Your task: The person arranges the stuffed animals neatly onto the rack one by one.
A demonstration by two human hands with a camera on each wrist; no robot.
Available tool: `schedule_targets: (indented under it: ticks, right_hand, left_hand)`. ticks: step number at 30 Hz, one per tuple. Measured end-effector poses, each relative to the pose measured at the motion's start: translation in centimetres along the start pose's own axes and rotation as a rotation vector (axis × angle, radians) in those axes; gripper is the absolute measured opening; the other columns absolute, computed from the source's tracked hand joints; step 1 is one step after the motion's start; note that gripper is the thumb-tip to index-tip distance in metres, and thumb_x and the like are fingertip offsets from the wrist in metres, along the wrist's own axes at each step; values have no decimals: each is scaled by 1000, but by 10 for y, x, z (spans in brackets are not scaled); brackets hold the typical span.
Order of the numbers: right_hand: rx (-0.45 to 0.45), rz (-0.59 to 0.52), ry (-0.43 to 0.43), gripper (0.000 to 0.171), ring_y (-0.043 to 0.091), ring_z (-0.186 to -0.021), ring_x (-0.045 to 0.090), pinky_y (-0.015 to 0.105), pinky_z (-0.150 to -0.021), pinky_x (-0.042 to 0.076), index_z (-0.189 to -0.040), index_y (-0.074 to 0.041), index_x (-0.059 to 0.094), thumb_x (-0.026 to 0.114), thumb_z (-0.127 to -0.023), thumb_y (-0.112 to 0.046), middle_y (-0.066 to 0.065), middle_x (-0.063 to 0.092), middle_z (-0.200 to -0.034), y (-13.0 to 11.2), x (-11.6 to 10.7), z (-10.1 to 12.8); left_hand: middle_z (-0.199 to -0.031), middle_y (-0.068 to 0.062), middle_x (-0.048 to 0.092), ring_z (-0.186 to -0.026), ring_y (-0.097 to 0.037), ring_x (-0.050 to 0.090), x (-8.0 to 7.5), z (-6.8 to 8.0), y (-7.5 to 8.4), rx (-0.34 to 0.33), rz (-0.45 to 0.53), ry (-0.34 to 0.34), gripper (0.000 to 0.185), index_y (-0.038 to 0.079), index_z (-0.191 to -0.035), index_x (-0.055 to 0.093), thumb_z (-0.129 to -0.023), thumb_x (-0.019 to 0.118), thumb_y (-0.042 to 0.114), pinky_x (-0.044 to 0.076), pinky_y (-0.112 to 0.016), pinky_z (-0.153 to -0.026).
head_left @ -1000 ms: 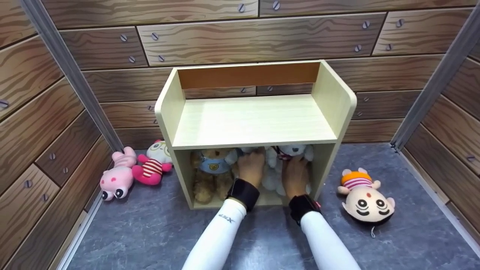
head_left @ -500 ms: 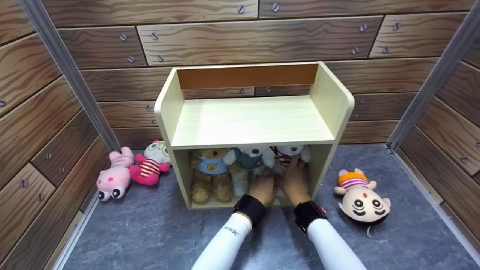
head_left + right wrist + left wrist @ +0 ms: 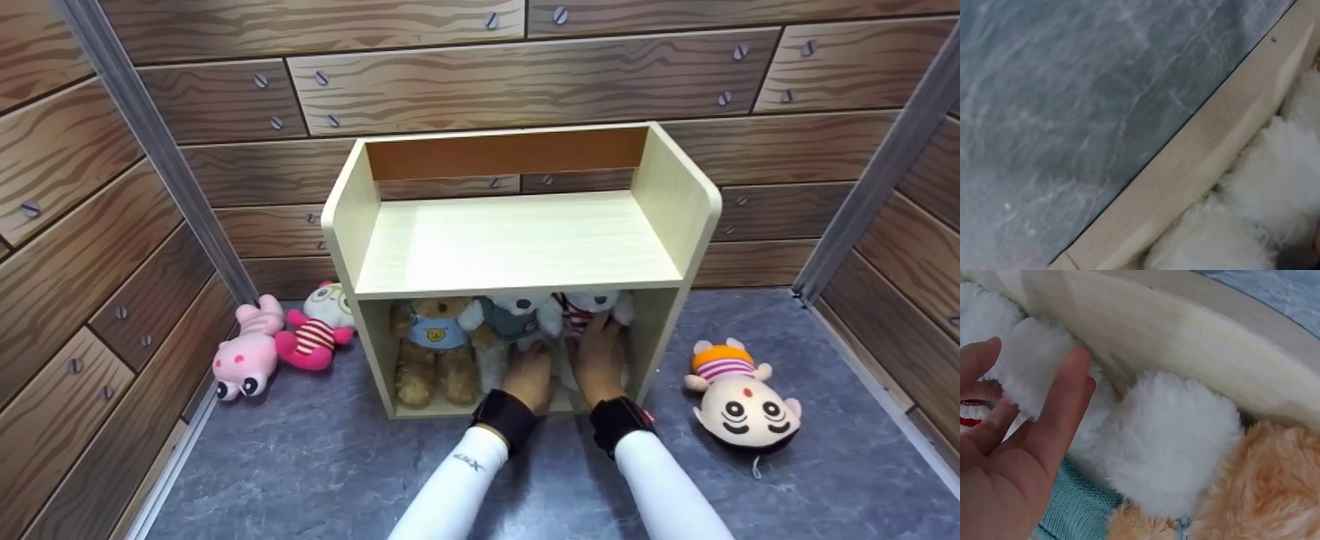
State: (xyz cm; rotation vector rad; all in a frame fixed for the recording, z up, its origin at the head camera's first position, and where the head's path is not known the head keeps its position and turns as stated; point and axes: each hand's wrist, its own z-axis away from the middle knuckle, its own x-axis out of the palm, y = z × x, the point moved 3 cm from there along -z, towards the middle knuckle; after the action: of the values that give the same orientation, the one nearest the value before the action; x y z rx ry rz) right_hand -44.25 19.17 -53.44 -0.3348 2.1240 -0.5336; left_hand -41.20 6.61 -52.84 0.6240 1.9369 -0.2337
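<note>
Inside the lower compartment of a pale wooden shelf (image 3: 517,244), three plush toys sit side by side. A brown teddy bear (image 3: 435,337) in a light blue shirt is at left, and a white plush dog (image 3: 506,319) in a teal knit top is in the middle. At right is a white plush dog (image 3: 577,315) in a red-striped top. My left hand (image 3: 529,375) is low among the white legs, its fingers spread beside a furry white paw (image 3: 1039,360). Against the striped dog's front lies my right hand (image 3: 598,361), covering much of its body.
A pink plush toy (image 3: 247,352) and a plush toy with a striped body (image 3: 315,334) lie left of the shelf. To its right, a big-headed doll (image 3: 742,405) lies on the grey floor (image 3: 322,472). Wood-patterned walls (image 3: 480,82) enclose the space.
My left hand has dropped from in front of the middle dog's upper body to the legs, moving right, so its teal top now shows. My right hand stays at the striped dog.
</note>
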Motion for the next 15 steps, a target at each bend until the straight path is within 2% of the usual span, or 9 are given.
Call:
schedule_targets:
  ticks: [2,6,8,10,12,13,15]
  right_hand:
    - [-4,4,1,85,50,-91,51,55,-68,46,-137,12,21,74,-79,-19,40,42,-111,1,0,-1]
    - [-31,48,10,83,49,-87,53,54,-66,47,-134,14,24,75,-78,-20,40,44,-108,1,-1,-2]
    - [-36,66,14,81,48,-85,54,54,-64,48,-132,15,26,75,-78,-21,39,44,-107,1,-2,-2]
    - [-29,55,1,78,47,-85,54,53,-64,48,-130,15,27,74,-79,-22,38,44,-106,2,-2,-3]
    - [-14,25,-34,76,47,-87,54,52,-65,48,-130,14,27,72,-81,-22,39,43,-108,3,-2,-3]
    - [-3,10,-54,76,47,-89,54,52,-67,49,-131,14,26,71,-82,-22,39,43,-110,3,-1,-3]
    - [20,-18,-86,75,48,-92,54,52,-70,48,-133,12,25,70,-84,-22,39,42,-114,4,-1,-3]
  left_hand:
    - [-108,-10,64,-98,-26,61,0,0,1,2,-25,-25,43,2,-114,64,-76,73,21,44,-53,-90]
    - [-122,-13,59,-100,-28,61,1,0,1,-3,-51,-132,47,3,-124,58,-81,69,21,44,-49,-94]
    - [-125,-13,57,-100,-31,60,-2,2,2,2,-67,-146,46,6,-124,58,-82,68,21,47,-46,-90]
    - [-123,-12,58,-100,-32,59,-6,6,4,4,-113,-112,43,11,-121,61,-80,69,21,50,-44,-83]
    - [-113,-9,61,-96,-31,59,-11,12,5,-24,-173,-41,38,16,-114,65,-76,72,22,52,-42,-72]
    - [-106,-7,62,-93,-28,59,-13,14,5,-59,-209,-2,33,18,-108,67,-75,72,21,52,-40,-66]
    - [-101,-5,64,-93,-25,59,-18,19,3,-175,-269,4,30,20,-105,67,-75,72,21,51,-38,-64]
